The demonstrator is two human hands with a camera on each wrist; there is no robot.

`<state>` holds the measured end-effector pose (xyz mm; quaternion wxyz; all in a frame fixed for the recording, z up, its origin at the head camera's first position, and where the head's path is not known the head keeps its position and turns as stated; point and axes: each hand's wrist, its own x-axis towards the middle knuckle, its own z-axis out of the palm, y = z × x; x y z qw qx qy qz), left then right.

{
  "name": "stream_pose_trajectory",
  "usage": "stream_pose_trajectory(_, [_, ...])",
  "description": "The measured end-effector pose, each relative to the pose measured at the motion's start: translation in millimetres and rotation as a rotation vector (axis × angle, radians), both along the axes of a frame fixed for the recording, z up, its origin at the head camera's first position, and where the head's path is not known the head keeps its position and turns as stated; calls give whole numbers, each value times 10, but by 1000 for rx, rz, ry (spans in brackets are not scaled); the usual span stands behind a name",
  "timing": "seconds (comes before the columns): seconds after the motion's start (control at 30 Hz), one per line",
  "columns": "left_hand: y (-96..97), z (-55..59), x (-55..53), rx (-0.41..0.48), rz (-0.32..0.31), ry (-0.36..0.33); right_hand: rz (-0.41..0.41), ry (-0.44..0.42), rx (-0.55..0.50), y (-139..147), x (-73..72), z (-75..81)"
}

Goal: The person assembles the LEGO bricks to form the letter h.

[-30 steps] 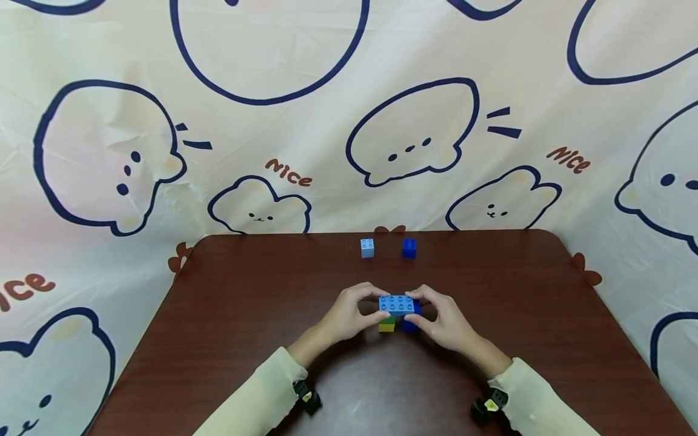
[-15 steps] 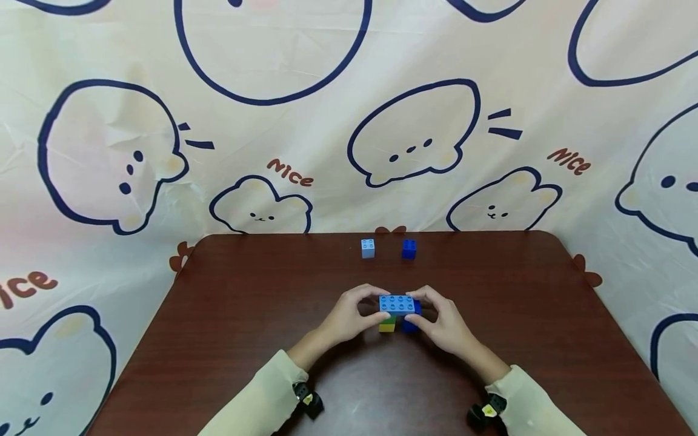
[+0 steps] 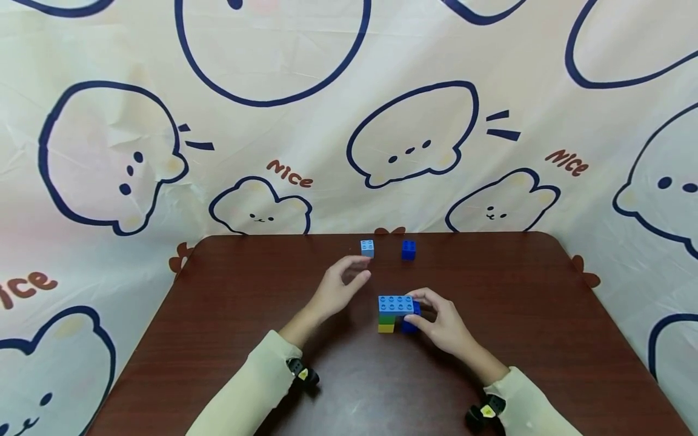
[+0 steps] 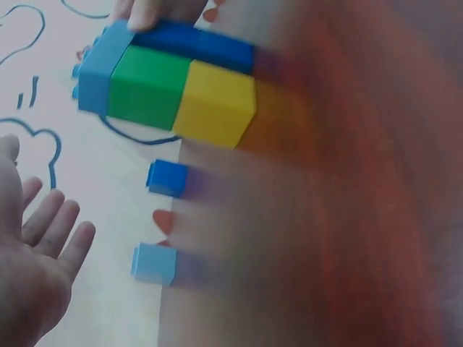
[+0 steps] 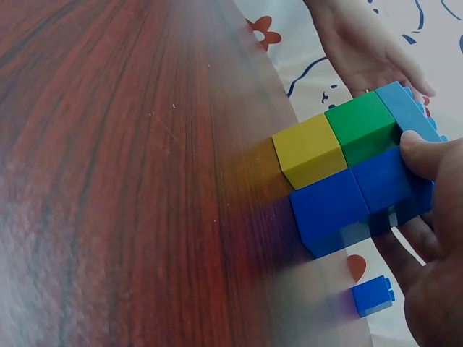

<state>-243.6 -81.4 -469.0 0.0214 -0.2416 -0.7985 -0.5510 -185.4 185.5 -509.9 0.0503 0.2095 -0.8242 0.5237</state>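
Note:
On the table stands a toy brick structure: a long light blue brick (image 3: 395, 304) lies across a green brick (image 3: 386, 320) over a yellow brick (image 3: 386, 329) on one side, and two stacked dark blue bricks (image 5: 329, 213) on the other. My right hand (image 3: 446, 324) pinches the dark blue side near the top, thumb in front. Empty, my left hand (image 3: 334, 293) is off to the structure's left, fingers loosely extended. Its fingertips are near a small light blue brick (image 4: 154, 263), with a gap between them in the left wrist view.
A small dark blue brick (image 3: 408, 250) sits near the far table edge, right of the small light blue one. Behind the brown table (image 3: 245, 290) hangs a pale curtain (image 3: 327, 133) with cartoon drawings. Each wrist carries a black camera.
My left hand has let go of the structure and moved left and away toward the small light blue brick. The right hand and the structure have stayed in place.

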Motion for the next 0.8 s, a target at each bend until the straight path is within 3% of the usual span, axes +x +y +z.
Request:
stream_pose_trajectory(0.1, [4, 62, -111, 11, 40, 3, -5, -3, 5, 6, -5, 0])
stream_pose_trajectory(0.27, [9, 37, -346, 13, 95, -12, -10, -9, 12, 13, -4, 1])
stream_pose_trajectory(0.33, [4, -32, -465, 8, 115, -22, -8, -10, 9, 13, 4, 7])
stream_pose_trajectory(0.5, [19, -91, -641, -14, 167, -65, -6, -1, 5, 6, 14, 13])
stream_pose_trajectory(0.8, [74, -217, -873, -101, 207, -153, -6, -12, -2, 7, 24, 5])
